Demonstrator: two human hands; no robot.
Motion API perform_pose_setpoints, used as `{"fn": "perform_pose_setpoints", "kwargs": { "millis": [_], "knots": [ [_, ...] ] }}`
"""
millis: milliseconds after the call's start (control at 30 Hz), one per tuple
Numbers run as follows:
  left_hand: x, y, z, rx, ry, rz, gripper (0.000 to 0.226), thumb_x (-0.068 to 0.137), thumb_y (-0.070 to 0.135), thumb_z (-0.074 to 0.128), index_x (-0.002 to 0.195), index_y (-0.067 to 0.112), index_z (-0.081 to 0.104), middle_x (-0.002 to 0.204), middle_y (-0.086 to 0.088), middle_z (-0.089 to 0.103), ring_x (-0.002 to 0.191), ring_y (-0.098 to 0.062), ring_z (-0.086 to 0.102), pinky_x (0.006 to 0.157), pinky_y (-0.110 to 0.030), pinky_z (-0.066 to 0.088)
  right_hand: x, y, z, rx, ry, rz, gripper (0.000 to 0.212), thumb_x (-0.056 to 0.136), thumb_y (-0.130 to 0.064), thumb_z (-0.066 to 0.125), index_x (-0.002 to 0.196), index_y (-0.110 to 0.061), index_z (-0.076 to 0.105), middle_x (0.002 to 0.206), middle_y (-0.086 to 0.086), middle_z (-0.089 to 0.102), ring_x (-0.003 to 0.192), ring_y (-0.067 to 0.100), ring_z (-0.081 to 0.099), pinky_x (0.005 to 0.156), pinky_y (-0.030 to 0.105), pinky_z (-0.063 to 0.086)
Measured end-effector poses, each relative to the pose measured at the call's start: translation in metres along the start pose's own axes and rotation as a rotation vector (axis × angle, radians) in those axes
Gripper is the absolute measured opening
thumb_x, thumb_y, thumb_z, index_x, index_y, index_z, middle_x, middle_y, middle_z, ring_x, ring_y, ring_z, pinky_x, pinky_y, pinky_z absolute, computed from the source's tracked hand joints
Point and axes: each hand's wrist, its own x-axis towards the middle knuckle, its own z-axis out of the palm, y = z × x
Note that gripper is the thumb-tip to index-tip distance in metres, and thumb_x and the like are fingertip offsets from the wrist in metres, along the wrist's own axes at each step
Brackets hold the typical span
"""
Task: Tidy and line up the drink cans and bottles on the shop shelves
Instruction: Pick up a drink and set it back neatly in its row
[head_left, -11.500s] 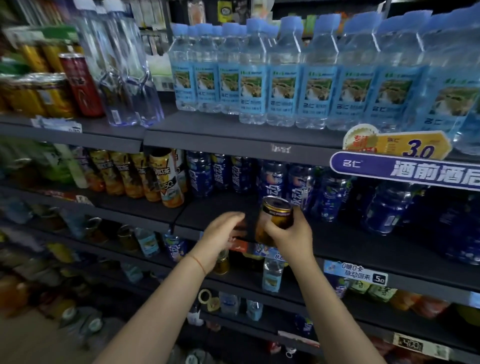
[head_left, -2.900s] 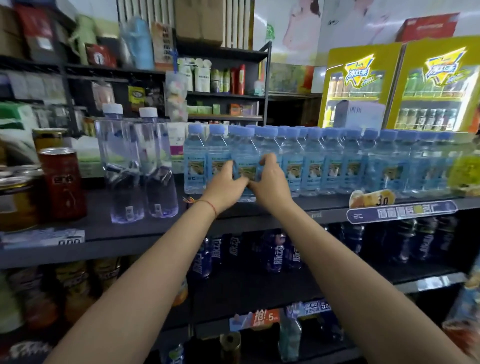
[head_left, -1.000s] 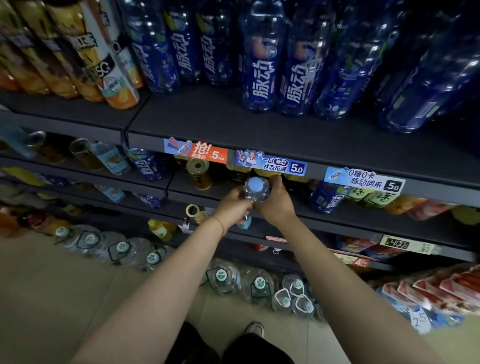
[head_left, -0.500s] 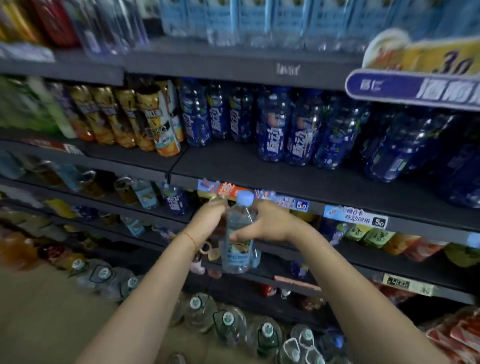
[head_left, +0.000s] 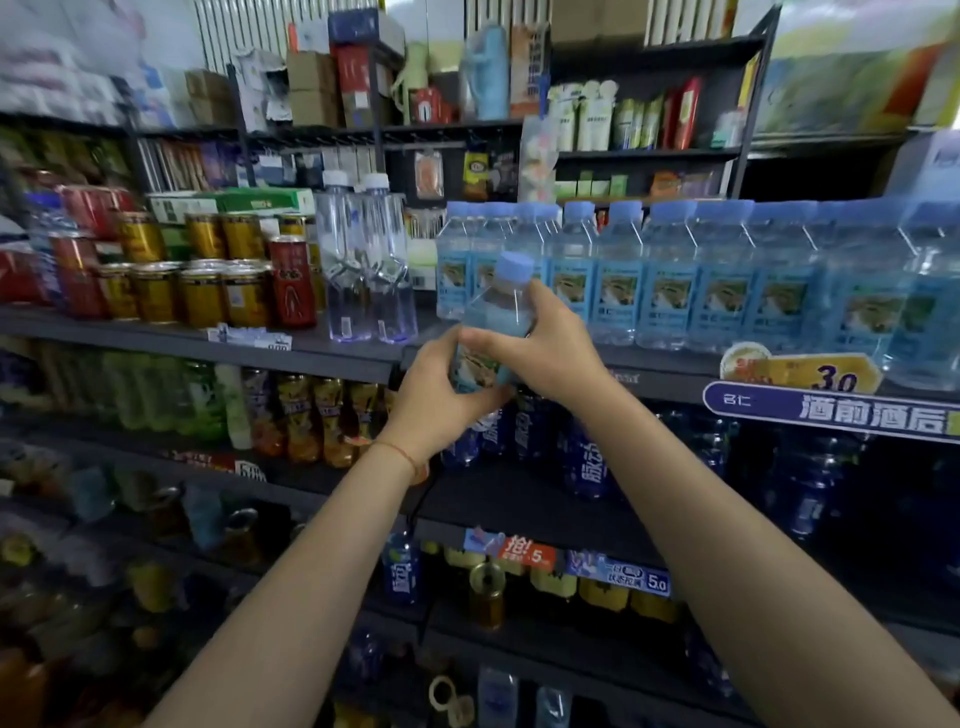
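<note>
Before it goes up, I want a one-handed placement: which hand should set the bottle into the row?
Probably the right hand: it grips the water bottle high on its body, nearer the row of matching bottles. The left hand only cups its base.

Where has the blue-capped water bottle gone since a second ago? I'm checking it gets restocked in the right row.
Yes, it moved up: from by the lower price tags to the top shelf edge, held by both hands before the matching water bottles.
</note>
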Motion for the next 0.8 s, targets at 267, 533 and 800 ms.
{"fn": "perform_pose_setpoints", "kwargs": {
  "millis": [267, 533, 800],
  "knots": [
    [0.085, 0.010, -0.025, 0.030, 0.226, 0.077, 0.054, 0.073, 0.044, 0.082, 0.119, 0.029, 0.060, 0.104, 0.010, 0.069, 0.094, -0.011, 0.066, 0.080, -0.038, 0.057, 0.069, -0.012, 0.007, -0.040, 0.169, -0.012, 0.053, 0.097, -0.048, 0.054, 0.139, -0.018, 0.044, 0.124, 0.003, 0.054, 0.105, 0.022, 0.059, 0.078, 0.036, 0.050],
    [0.138, -0.018, 0.006, 0.165, 0.134, -0.108, 0.049, 0.075, 0.051, 0.078, 0.107, 0.021, 0.055, 0.099, 0.004, 0.063, 0.090, -0.021, 0.061, 0.071, -0.035, 0.052, 0.080, 0.040, 0.021, -0.679, 0.144, -0.015, 0.039, 0.098, -0.030, 0.052, 0.134, -0.014, 0.049, 0.126, 0.010, 0.045, 0.117, 0.028, 0.045, 0.087, 0.038, 0.047],
    [0.164, -0.035, 0.019, 0.160, 0.044, -0.117, 0.071, 0.071, 0.060, 0.075, 0.119, 0.012, 0.054, 0.121, -0.010, 0.060, 0.108, -0.029, 0.060, 0.088, -0.043, 0.054, 0.073, 0.063, 0.030, -0.840, 0.150, -0.077, 0.049, 0.096, -0.027, 0.051, 0.142, -0.013, 0.043, 0.135, 0.012, 0.042, 0.124, 0.034, 0.041, 0.094, 0.047, 0.046]
  ]
}}
